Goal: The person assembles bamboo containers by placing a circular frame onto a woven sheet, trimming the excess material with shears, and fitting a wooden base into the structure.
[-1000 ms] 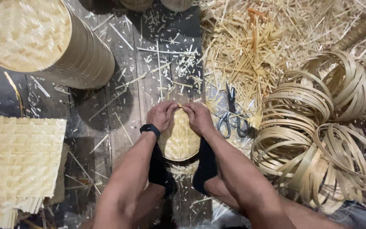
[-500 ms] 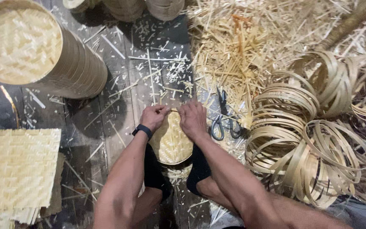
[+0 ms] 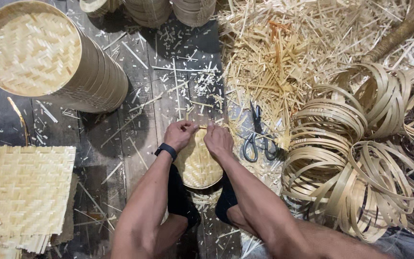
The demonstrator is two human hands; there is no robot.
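On the plank floor [image 3: 97,144] we see the left hand [image 3: 179,135] and right hand [image 3: 218,139] curled closed, pinching the far rim of a small woven bamboo basket [image 3: 198,168].

scissors [image 3: 258,139] right of basket [image 3: 198,165], mats [image 3: 22,192] left

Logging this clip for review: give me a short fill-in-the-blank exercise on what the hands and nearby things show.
1. Both hands, left hand and right hand, work at the rim of a small round woven ____.
2. The left wrist wears a ____ band.
3. To the right of the right hand, a pair of ____ lies on the floor.
4. The flat woven mats lie stacked at the person's ____ side.

Missing words: basket; black; scissors; left
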